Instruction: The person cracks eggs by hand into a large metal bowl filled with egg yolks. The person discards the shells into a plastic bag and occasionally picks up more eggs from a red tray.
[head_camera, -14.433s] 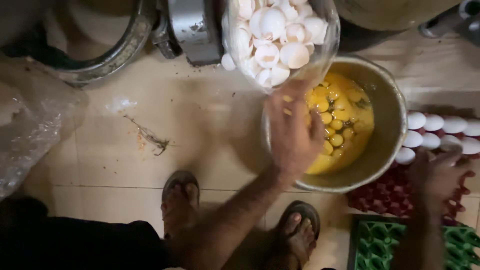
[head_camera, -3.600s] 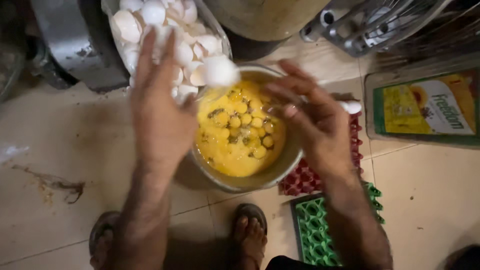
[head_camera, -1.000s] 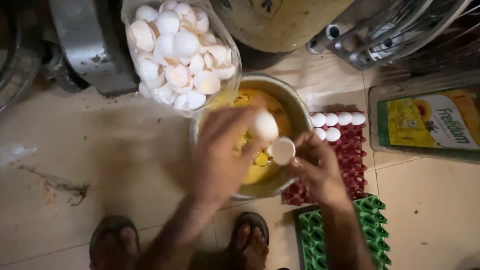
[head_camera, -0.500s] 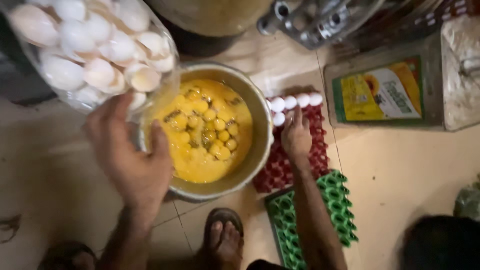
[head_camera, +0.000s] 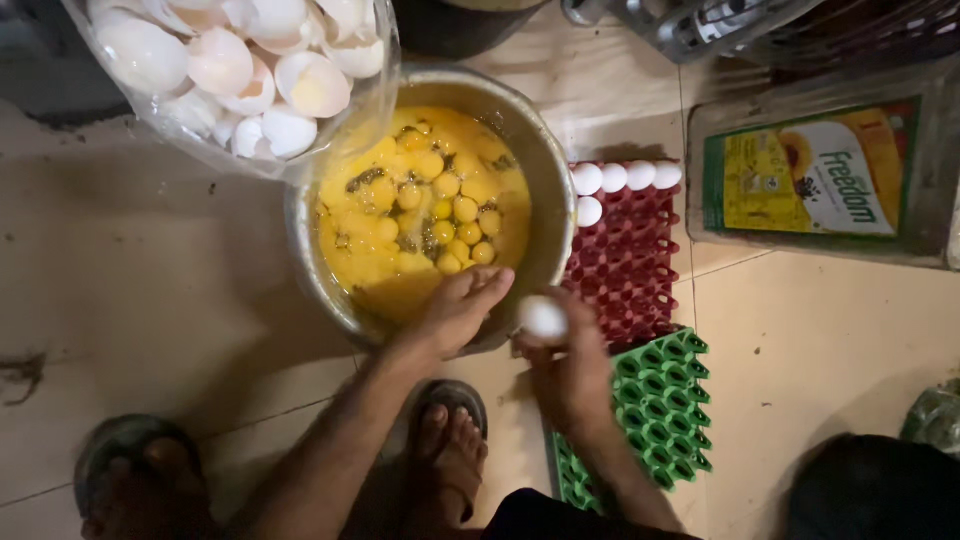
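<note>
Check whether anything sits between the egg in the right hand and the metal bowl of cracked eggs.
Nothing visible blocks it. The right hand holds the white egg just outside the round metal bowl's rim. The left hand rests on the near rim beside it, left of the egg and not across its way.

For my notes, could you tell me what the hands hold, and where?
The right hand grips a white egg around its lower half. The left hand holds nothing.
</note>
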